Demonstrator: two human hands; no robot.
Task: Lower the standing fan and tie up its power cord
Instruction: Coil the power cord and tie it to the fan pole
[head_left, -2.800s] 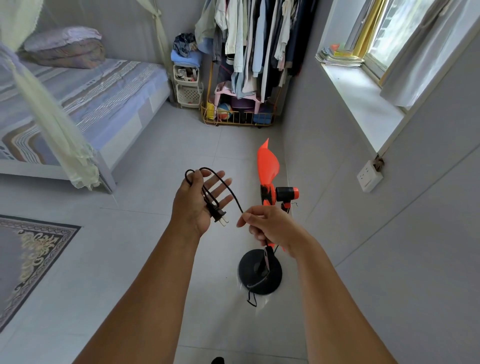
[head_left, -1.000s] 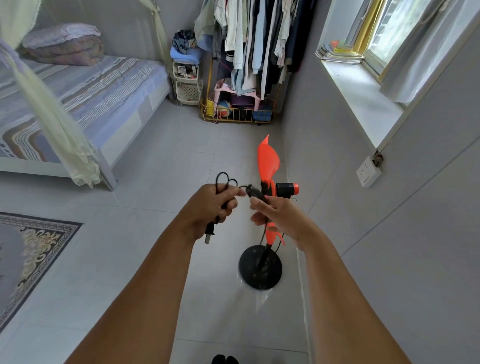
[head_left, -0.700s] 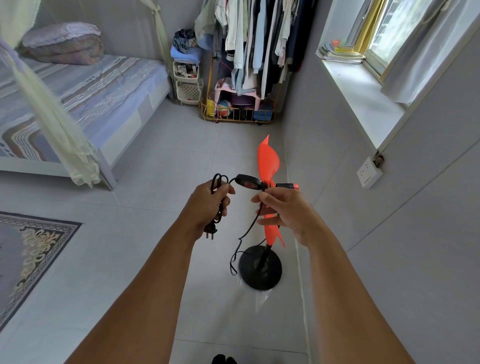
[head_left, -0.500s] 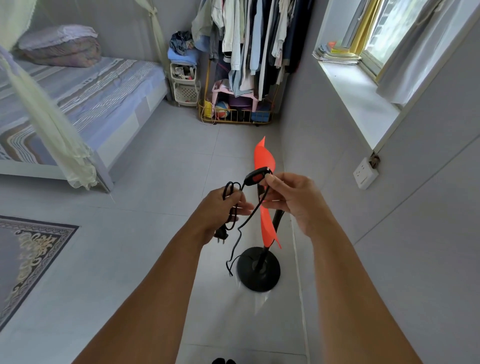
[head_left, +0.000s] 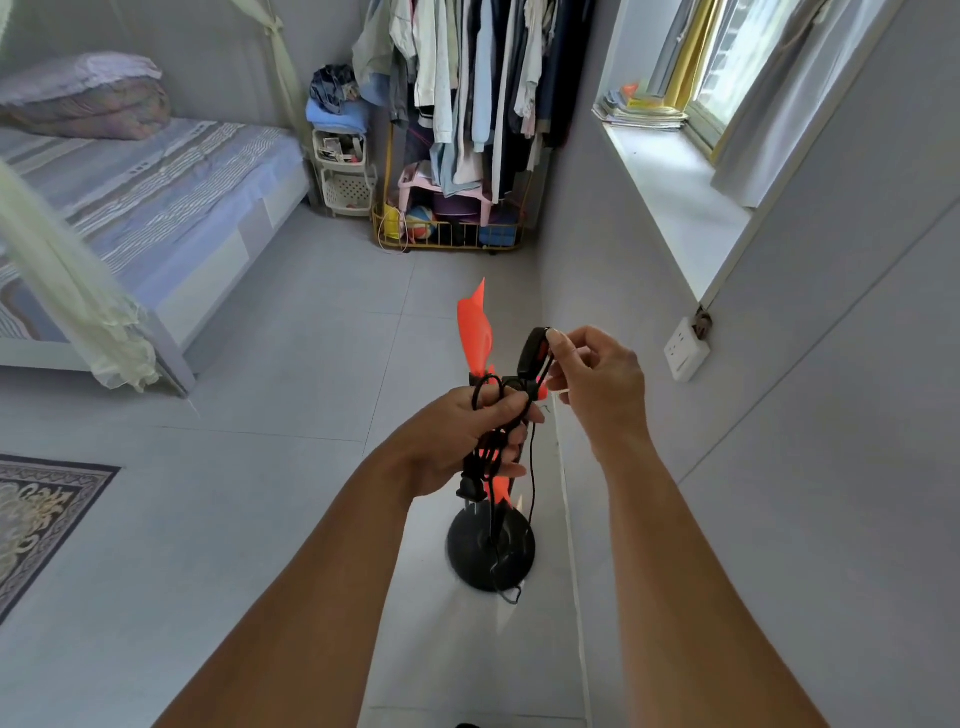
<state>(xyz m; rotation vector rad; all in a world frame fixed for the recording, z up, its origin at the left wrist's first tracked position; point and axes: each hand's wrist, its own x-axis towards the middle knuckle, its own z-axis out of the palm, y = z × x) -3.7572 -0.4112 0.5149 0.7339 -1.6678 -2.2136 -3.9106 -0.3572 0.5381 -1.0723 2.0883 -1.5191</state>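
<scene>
Bundling the thin, limp black power cord (head_left: 488, 447) above the round black fan base (head_left: 491, 551), the left hand (head_left: 462, 441) grips the gathered loops while right fingertips (head_left: 553, 340) pinch its rigid black inline switch (head_left: 535, 353), the surest hold.

Bare floor (head_left: 270, 519) lies open left of the fan's base (head_left: 491, 551), while the wall (head_left: 831, 467) with its socket (head_left: 685, 353) stands near on the right and the orange blades (head_left: 475, 332) rise just beyond both hands.
</scene>
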